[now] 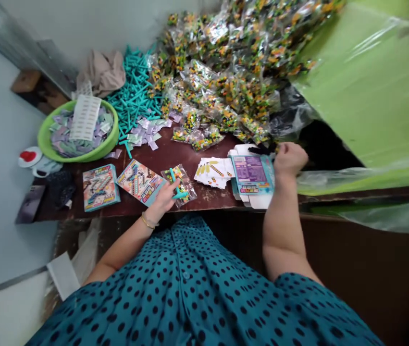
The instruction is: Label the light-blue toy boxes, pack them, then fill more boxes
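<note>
Teal sticks [181, 195] are held in the part-closed fingers of the left hand [164, 197], over a clear bag of coloured pieces [189, 183] near the worktop [209, 202] edge; the right hand [291, 159] is fisted beside flattened cartons [254, 170], its contents hidden. A green basin [110, 142] is set far left, by a pale wall [2, 182]

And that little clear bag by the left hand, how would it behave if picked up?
The clear bag would probably sag and shift, since its thin film holds many small pieces. Its shiny, crinkled plastic may feel slippery. Lying flat, it seems unlikely to roll.
</note>
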Available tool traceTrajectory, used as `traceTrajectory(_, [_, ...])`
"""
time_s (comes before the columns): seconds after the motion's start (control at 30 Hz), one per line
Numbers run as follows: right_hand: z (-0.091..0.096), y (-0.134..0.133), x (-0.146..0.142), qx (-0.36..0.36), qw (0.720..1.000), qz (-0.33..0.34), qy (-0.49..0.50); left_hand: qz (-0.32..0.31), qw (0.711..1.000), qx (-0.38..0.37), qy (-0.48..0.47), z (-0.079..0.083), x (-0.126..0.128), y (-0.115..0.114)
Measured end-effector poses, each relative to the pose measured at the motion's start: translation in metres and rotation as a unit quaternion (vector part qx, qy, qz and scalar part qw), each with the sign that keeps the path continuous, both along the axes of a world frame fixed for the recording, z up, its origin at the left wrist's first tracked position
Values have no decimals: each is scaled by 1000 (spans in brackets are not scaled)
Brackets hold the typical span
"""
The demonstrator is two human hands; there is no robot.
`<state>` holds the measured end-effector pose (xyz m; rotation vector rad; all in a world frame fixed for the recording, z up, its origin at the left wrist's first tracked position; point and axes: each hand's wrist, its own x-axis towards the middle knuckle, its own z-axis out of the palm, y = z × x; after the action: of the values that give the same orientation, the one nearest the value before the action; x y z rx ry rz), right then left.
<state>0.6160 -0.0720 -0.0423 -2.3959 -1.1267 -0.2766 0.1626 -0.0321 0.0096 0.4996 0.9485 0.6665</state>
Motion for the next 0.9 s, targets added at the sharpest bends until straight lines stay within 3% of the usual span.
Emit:
traceTrajectory(0.07, [4,-4,-4,2,1000,2,19,12,1000,-2,0,-2,-1,0])
traceTrajectory(0.23, [1,11,-26,-169,979,49,106,-33,999,-33,-16,-3,0,0])
traceTrajectory(0.3, [3,13,-20,-154,980,55,115,-59,997,-51,-23,-1,-2,1])
traceTrajectory(0.37, [10,6,-8,-85,991,27,95,-73,995,-68,-27,1,-6,2])
traceTrajectory(0.47, [17,-5,5,-19,997,-10,75,-59,995,-78,-18,1,-11,5])
traceTrajectory(0.67, [7,23,-9,-167,976,84,113,-82,992,-92,-10,-2,-9,5])
traceTrajectory(0.77, [23,18,-7,-187,973,96,94,-82,992,-89,-26,-4,-12,4])
traceTrajectory(0.9, [63,-33,-26,-114,991,31,58,-46,995,-71,-46,-8,-22,3])
